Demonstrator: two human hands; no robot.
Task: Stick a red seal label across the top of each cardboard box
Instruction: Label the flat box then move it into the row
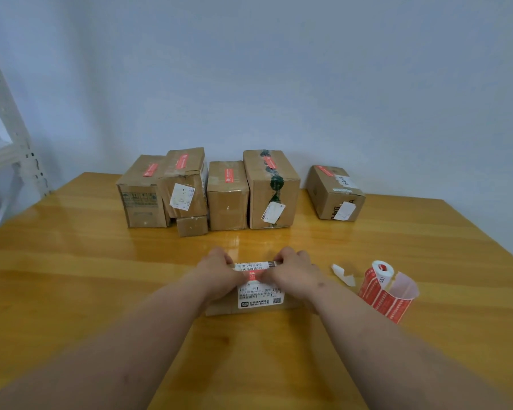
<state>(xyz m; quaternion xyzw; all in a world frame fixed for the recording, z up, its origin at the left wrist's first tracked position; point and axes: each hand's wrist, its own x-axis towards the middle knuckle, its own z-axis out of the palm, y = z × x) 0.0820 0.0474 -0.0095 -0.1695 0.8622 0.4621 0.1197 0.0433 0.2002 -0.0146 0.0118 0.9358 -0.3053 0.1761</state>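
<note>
Head view, near edge: two bare forearms reach in over a glossy yellow wooden table (pixel 101 261). Both hands meet on a low, flat cardboard box (pixel 219 306) lying in the near centre, its long axis running left to right. A white printed shipping label (pixel 260 294) covers much of its top, text facing the wearer.

Red seal label (pixel 251 274): a narrow strip lying left-right across the box top, over the shipping label, mostly hidden between the hands; only a short red stretch shows. Left hand (pixel 216 270) has fingers curled down at the strip's left end; right hand (pixel 293 272) has fingers curled at its right end. Whether they pinch the strip or press it flat, cannot tell.

Right of the box: a torn scrap of white backing paper (pixel 342 273), curled, lying apart. Just beyond it a roll of red labels (pixel 381 281) stands on the table, a tail of red labels and translucent liner unwound toward the wearer.

Far side, near the pale wall (pixel 249 69): a row of brown cardboard boxes (pixel 227 199), dented and taped, each with a red strip on top. One small box sits under another. A separate box (pixel 333 193) stands off to the right, turned at an angle. White perforated shelving (pixel 9 149) at far left.
</note>
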